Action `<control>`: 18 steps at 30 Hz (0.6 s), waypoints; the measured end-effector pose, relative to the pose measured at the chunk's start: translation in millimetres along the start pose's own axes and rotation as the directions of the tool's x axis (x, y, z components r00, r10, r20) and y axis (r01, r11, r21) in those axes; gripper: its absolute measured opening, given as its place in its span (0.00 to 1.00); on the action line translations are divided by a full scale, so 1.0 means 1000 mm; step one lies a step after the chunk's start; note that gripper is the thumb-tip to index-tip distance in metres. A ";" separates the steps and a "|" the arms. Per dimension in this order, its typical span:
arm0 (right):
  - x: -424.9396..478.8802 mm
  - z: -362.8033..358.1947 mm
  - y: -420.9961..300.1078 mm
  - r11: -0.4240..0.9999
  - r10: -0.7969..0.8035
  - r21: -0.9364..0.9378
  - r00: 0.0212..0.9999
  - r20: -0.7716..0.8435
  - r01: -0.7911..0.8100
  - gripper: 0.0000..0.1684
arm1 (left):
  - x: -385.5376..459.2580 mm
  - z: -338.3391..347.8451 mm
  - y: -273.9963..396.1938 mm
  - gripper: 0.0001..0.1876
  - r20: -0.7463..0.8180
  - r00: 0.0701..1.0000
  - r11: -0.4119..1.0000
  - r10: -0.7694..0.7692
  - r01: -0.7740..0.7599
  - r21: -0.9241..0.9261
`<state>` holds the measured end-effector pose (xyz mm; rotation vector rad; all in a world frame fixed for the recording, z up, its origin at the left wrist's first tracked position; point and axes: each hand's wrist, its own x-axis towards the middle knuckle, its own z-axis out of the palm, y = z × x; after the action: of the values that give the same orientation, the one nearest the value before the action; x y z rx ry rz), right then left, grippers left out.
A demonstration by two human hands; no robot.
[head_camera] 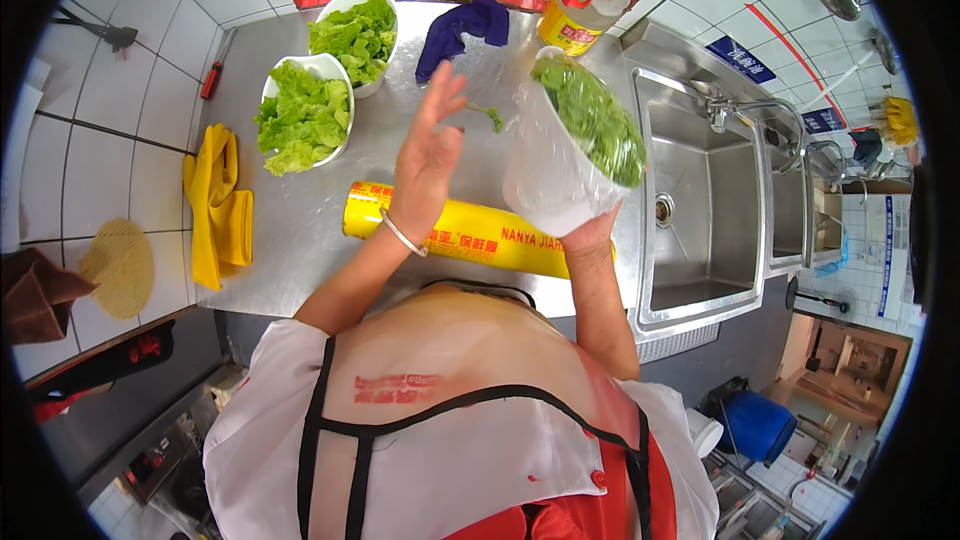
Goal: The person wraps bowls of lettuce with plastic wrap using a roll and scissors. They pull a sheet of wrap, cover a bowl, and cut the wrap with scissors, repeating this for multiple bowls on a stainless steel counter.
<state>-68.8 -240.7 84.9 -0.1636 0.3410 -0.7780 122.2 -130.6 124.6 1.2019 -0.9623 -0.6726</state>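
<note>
My right hand [596, 229] supports a white container [536, 157] from below, tilted above the counter. Clear plastic film stretches over the green leaves [592, 116] in its mouth. Raised and empty, my left hand [427, 157] has its fingers spread, to the left of the container and apart from it. Beneath both arms lies a yellow roll box of cling film [480, 229], partly hidden by my wrists. Two white containers, a nearer one [351, 109] and a farther one [391, 64], hold lettuce at the back left without film over them.
A dark blue cloth [454, 34] and a green sprig [491, 116] lie on the steel counter [300, 240]. Yellow rubber gloves [217, 217] rest at the left edge. A plastic jug [589, 4] stands at the back right, beside a steel sink [705, 232] with a faucet [720, 116].
</note>
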 end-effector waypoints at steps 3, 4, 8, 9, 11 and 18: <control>0.002 -0.012 0.004 1.000 -0.012 -0.008 0.999 0.037 0.012 0.48 | 0.013 0.019 0.011 0.50 -0.050 0.980 0.981 0.192 -0.191 0.020; 0.002 -0.010 0.009 1.000 -0.014 -0.024 0.999 0.050 0.015 0.48 | 0.012 0.023 0.006 0.54 0.111 0.969 0.975 0.222 -0.221 -0.019; 0.003 -0.005 0.017 0.996 -0.031 -0.079 0.996 0.089 0.038 0.49 | -0.001 0.051 -0.002 0.62 0.079 0.977 0.965 0.198 -0.180 -0.191; 0.004 -0.005 0.015 0.996 -0.030 -0.076 0.995 0.097 0.038 0.49 | -0.006 0.053 -0.006 0.63 0.092 0.980 0.965 0.178 -0.156 -0.211; 0.003 -0.005 0.013 0.999 -0.019 -0.033 0.991 0.129 0.023 0.50 | -0.017 0.055 -0.009 0.65 0.119 0.983 0.963 0.138 -0.106 -0.249; -0.002 -0.014 0.010 0.964 -0.071 -0.242 0.984 0.163 0.109 0.31 | -0.032 0.056 -0.019 0.72 0.135 0.989 0.954 0.059 -0.016 -0.299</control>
<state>-69.2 -232.4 69.6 -0.4773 0.2869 -0.8057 59.0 -134.1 102.1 0.8769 -0.9610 -0.8492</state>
